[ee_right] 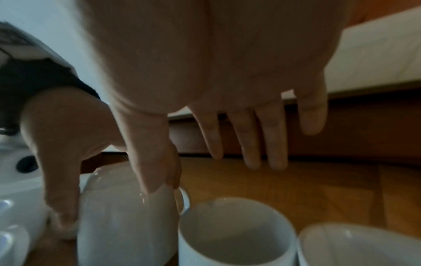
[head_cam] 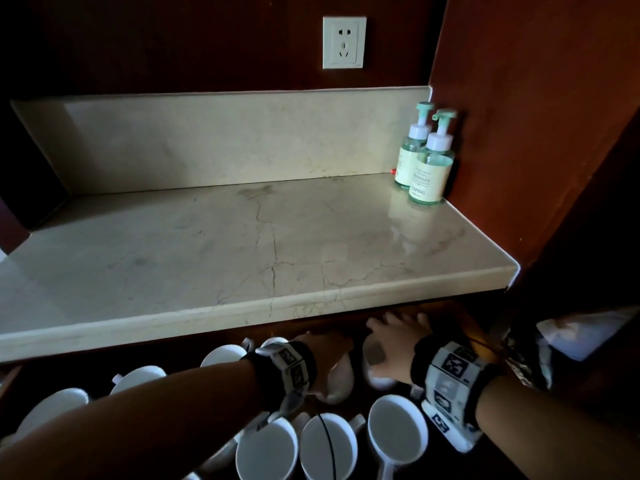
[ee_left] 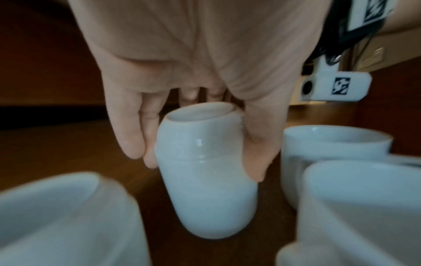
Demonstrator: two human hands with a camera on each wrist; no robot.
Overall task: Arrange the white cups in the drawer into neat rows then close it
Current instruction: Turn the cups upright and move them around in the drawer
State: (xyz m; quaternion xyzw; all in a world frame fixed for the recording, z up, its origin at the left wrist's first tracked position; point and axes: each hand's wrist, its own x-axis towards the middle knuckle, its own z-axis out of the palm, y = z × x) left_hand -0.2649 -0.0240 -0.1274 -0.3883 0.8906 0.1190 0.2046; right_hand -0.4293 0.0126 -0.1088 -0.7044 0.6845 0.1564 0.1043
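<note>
Several white cups lie loosely in the open wooden drawer (head_cam: 446,310) under the counter. My left hand (head_cam: 329,355) grips one tilted cup (ee_left: 212,207), thumb on one side and fingers on the other, its base raised toward the palm. My right hand (head_cam: 394,337) hovers just to the right with straight, spread fingers (ee_right: 250,144). Its thumb (ee_right: 154,162) touches the rim of another cup (ee_right: 125,225) whose handle points right. More upright cups (head_cam: 398,431) stand at the drawer's front, below both wrists.
A marble counter (head_cam: 242,244) overhangs the back of the drawer. Two green pump bottles (head_cam: 429,161) stand in its far right corner against a dark red wall. A wall socket (head_cam: 344,42) sits above. Bare wooden drawer floor (ee_right: 296,180) shows ahead of my right hand.
</note>
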